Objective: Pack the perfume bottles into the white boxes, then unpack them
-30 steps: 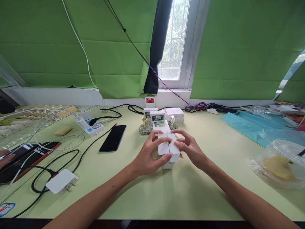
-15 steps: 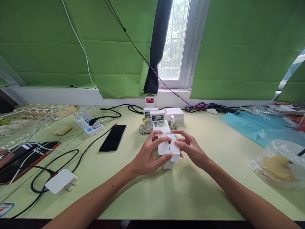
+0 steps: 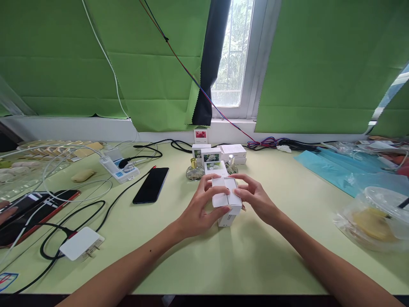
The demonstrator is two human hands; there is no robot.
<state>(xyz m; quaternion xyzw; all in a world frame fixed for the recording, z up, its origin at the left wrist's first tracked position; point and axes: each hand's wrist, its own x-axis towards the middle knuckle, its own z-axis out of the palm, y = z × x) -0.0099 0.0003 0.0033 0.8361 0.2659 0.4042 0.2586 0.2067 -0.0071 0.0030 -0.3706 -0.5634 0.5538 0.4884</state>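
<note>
A small white cardboard box (image 3: pixel 226 218) stands upright on the pale table, its top flaps showing between my hands. My left hand (image 3: pixel 204 204) grips its left side, thumb along the near edge and a finger over the top. From the right, my right hand (image 3: pixel 254 197) holds it, thumb pressing the top and the other fingers behind. Just beyond it are white boxes with flower pictures (image 3: pixel 211 156) and a glass perfume bottle with a gold cap (image 3: pixel 195 171). Another bottle with a silver cap (image 3: pixel 231 164) is partly hidden by my right hand.
A black phone (image 3: pixel 151 185) lies left of my hands, with a power strip (image 3: pixel 119 168), a white charger (image 3: pixel 82 243) and cables. Another person's hand (image 3: pixel 7 212) touches a phone at the far left. On the right are a lidded plastic cup (image 3: pixel 380 217) and blue sheets (image 3: pixel 332 170).
Both hands keep their hold on the box. The box's lower front shows slightly more, as if tilted or turned a little; otherwise the view has barely shifted.
</note>
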